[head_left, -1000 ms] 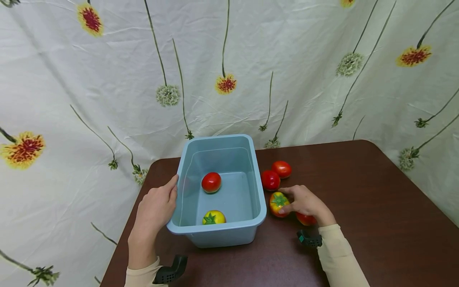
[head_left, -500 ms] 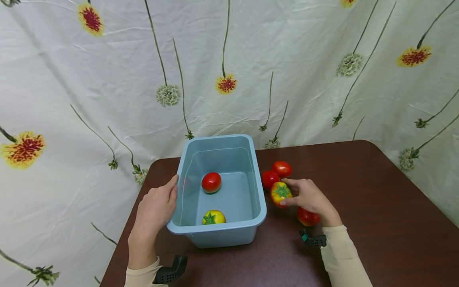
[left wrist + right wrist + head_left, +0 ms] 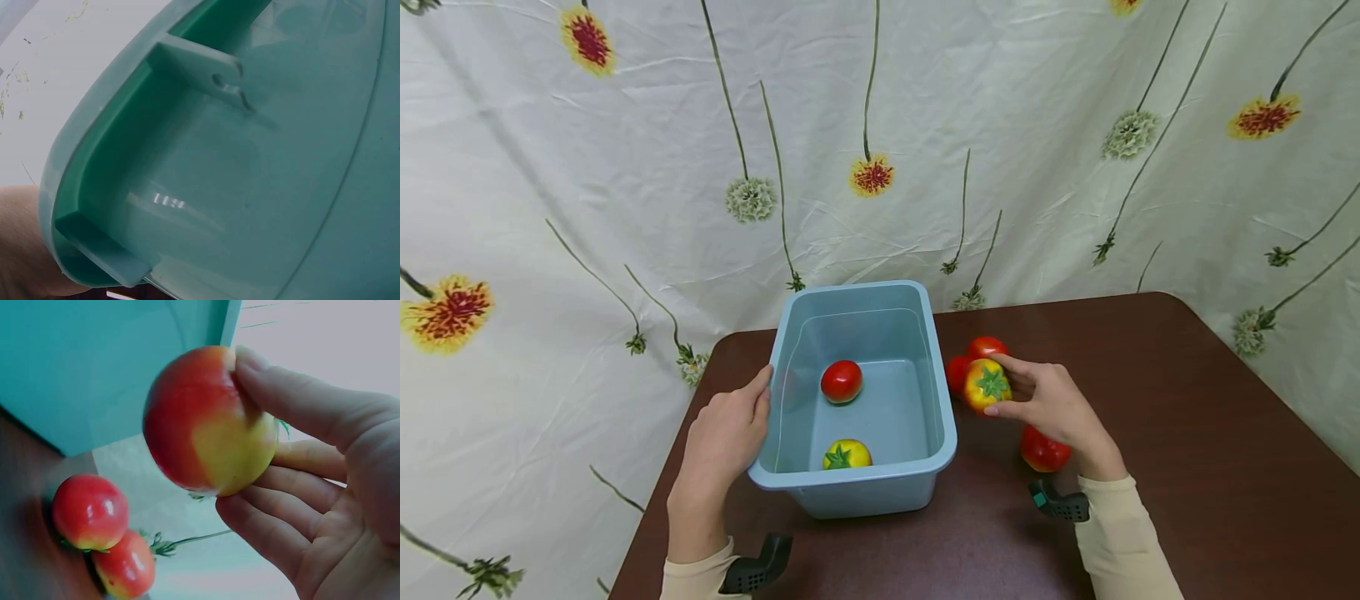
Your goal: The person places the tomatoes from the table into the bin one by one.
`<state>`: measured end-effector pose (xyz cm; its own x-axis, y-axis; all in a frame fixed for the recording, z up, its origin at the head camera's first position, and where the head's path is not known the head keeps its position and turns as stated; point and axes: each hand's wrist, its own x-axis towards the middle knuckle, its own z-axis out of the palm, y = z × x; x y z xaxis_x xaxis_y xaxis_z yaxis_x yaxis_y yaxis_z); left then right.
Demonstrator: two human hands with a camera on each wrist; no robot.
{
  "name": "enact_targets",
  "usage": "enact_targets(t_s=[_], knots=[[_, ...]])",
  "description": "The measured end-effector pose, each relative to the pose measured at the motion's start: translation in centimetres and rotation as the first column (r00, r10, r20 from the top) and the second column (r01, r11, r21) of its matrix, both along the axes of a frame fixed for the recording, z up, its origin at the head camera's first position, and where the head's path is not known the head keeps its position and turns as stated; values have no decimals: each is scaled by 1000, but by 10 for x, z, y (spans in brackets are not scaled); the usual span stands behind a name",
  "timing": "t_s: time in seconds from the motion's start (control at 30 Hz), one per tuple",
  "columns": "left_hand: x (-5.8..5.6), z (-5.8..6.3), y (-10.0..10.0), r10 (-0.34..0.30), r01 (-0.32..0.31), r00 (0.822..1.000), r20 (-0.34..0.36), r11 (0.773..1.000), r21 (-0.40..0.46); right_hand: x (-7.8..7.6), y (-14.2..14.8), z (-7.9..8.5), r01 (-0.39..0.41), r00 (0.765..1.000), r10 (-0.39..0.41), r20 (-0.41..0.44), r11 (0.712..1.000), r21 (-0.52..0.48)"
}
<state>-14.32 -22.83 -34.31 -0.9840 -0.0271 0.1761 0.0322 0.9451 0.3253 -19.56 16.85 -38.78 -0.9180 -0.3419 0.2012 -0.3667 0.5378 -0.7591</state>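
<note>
My right hand point(image 3: 1056, 407) pinches a red-and-yellow tomato point(image 3: 987, 383) with a green leafy top, beside the right wall of a blue plastic bin point(image 3: 936, 450). In the right wrist view that tomato point(image 3: 200, 431) sits between thumb and fingertips, raised above the table. My left hand point(image 3: 727, 429) grips the bin's left rim. From the left wrist, the underside of the rim point(image 3: 94, 140) fills much of the view and hides most of the hand. Inside the bin lie a red tomato point(image 3: 842, 382) and a yellow one point(image 3: 847, 455) with a green top.
Behind the held tomato, two red tomatoes point(image 3: 987, 347) lie close together at the bin's right side. Another red tomato point(image 3: 1045, 450) rests on the dark brown table point(image 3: 1187, 442) below my right wrist. A white flowered cloth point(image 3: 1060, 208) hangs behind the table.
My right hand has raised the red-and-yellow tomato and moved it slightly away from me, so it now overlaps the two red ones. The left hand and bin have stayed put.
</note>
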Motion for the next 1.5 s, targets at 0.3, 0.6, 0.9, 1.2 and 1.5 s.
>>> enact_targets(t_s=[0.3,0.6,0.9,1.2,1.5], knots=[[0,0,0,-2,2,1000,-3,1000,-6,4,-3,7,102,988,-121,-101,980,-173],[0,0,-1,0,0,1000,3,1000,-5,8,-8,13,106,981,-140,-132,966,-237],[-1,1,0,1,-1,1000,8,1000,5,15,-16,19,86,979,-130,-158,963,-255],[-1,1,0,3,-3,1000,13,1000,4,25,-27,27,42,979,-98,-179,956,-290],[-1,1,0,4,-4,1000,8,1000,5,30,-42,27,-31,979,-31,-200,953,-302]])
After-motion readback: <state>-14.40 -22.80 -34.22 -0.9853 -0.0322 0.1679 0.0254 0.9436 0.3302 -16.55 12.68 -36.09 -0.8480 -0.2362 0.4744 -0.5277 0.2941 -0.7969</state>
